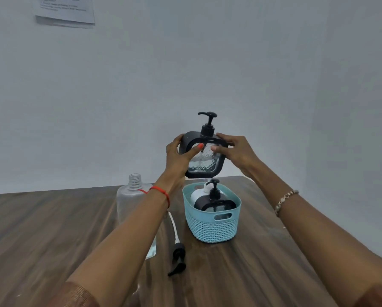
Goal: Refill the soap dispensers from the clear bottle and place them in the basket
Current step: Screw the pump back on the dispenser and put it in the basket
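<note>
- Above the basket (212,229), my left hand (176,156) and right hand (238,154) grip the dispenser (205,165) by its sides.
- I would lower it upright, slowly, beside the two other dispensers (214,201) inside.

A pale grey-white wall (185,63) is seen filling most of the view, plain, softly and evenly lit. A printed sheet of paper (63,9) is fixed high on it at upper left; its text is too blurred to be read, and a thin shadow is cast beneath its lower edge. At right, a faint vertical change of tone is shown on the wall; whether a corner is marked there cannot be told. A dark brown wood-grain table (41,229) is set against the wall, its right edge running diagonally toward the lower right. Dull reflections are carried by its top.
</note>
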